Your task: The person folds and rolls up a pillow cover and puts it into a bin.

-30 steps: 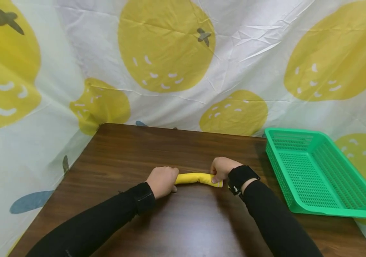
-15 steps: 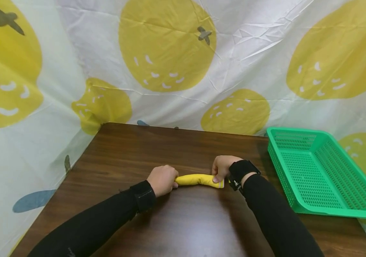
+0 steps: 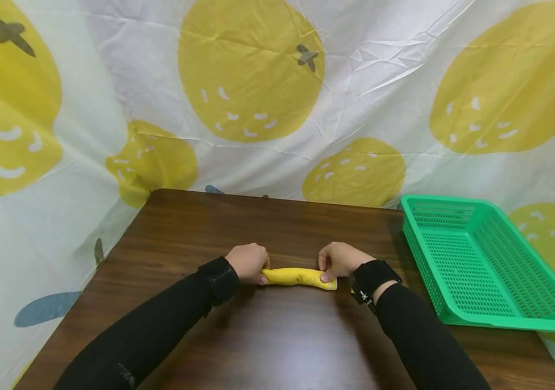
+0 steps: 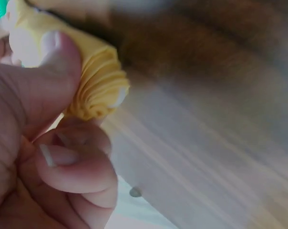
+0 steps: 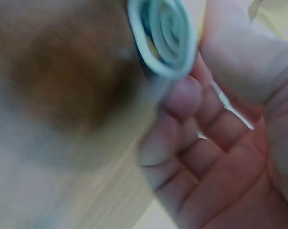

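Observation:
A rolled yellow cloth [image 3: 293, 276] lies sideways across the brown table, bowed slightly along its length. My left hand [image 3: 249, 262] pinches its left end, the thumb laid along the roll. In the left wrist view that end of the rolled cloth [image 4: 98, 81] shows gathered, ruffled layers with a bit of white. My right hand [image 3: 343, 259] pinches the right end between thumb and fingers. Seen from the right wrist, the end of the rolled cloth [image 5: 168, 40] is a flattened spiral with a pale edge.
To the right on the wooden table [image 3: 238, 227] stands a green plastic basket [image 3: 445, 271] with slotted walls, near my right forearm. A white curtain [image 3: 258, 162] printed with yellow fruit hangs behind the table and along its left side.
My left hand has shifted slightly away from me at the left end of the roll, and the right hand a little toward me. Both keep holding the rolled cloth.

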Demonstrator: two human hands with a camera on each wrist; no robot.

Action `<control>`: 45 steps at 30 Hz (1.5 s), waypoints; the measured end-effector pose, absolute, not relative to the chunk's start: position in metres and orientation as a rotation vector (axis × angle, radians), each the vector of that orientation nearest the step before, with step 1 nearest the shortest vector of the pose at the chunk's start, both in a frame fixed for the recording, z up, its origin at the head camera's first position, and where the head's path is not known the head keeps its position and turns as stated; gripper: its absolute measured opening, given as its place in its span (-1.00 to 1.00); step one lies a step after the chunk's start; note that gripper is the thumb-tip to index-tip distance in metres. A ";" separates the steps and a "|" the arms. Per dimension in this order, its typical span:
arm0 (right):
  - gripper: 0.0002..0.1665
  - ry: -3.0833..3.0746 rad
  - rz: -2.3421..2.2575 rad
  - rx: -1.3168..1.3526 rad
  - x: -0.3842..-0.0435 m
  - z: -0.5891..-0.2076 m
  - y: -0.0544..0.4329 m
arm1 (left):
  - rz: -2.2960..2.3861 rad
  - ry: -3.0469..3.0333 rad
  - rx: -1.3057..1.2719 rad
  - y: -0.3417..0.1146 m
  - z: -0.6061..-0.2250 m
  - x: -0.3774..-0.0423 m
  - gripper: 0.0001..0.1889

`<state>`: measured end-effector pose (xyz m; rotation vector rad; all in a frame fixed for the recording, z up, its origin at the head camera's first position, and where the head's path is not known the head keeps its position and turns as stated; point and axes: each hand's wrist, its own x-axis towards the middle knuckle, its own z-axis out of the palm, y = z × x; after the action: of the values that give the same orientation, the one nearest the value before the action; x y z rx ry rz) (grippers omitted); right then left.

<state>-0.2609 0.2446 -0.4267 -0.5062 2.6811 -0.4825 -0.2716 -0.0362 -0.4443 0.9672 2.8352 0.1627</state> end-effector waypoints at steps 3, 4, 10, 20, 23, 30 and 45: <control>-0.75 2.851 -0.470 -0.621 -0.241 -0.434 0.243 | 0.164 2.780 0.952 -0.033 -0.447 -0.282 -0.73; -0.76 2.931 -0.420 -0.683 -0.233 -0.436 0.241 | 0.167 2.762 0.950 -0.032 -0.447 -0.286 -0.71; -0.80 3.335 0.116 -0.951 -0.192 -0.451 0.222 | 0.178 2.627 0.918 -0.029 -0.443 -0.302 -0.68; -0.68 3.437 0.280 -0.876 -0.183 -0.459 0.211 | 0.145 2.508 0.820 -0.025 -0.428 -0.305 -0.69; -0.76 3.456 0.320 -0.929 -0.186 -0.461 0.212 | 0.113 2.550 0.828 -0.026 -0.431 -0.301 -0.72; -0.75 3.397 0.208 -0.934 -0.199 -0.455 0.217 | 0.010 2.817 0.949 -0.028 -0.442 -0.281 -0.72; -0.90 2.591 -0.492 -0.458 -0.278 -0.425 0.249 | -0.179 3.195 1.328 -0.030 -0.455 -0.242 -0.95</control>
<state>-0.2784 0.2492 -0.4250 -0.4579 2.5906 -0.4918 -0.2419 -0.0296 -0.4548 1.3277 3.1952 -0.1791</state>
